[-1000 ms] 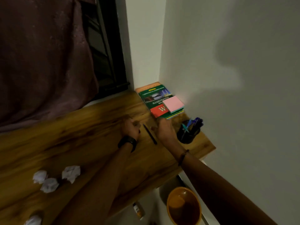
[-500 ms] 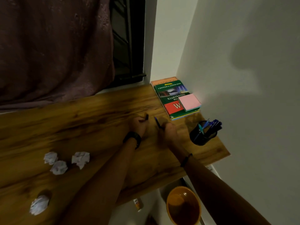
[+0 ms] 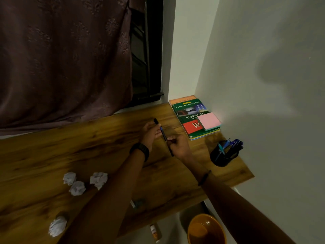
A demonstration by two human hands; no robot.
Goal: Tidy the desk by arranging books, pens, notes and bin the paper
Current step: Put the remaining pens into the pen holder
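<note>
Left hand (image 3: 150, 132) pinches cap (image 3: 156, 121); right hand (image 3: 180, 146) grips pen (image 3: 163, 134) between them.

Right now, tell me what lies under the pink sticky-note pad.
The pink sticky-note pad lies on a green illustrated question-and-answer book. Below it an orange book and thinner coloured edges show; their covers are hidden, so no titles can be read.
</note>
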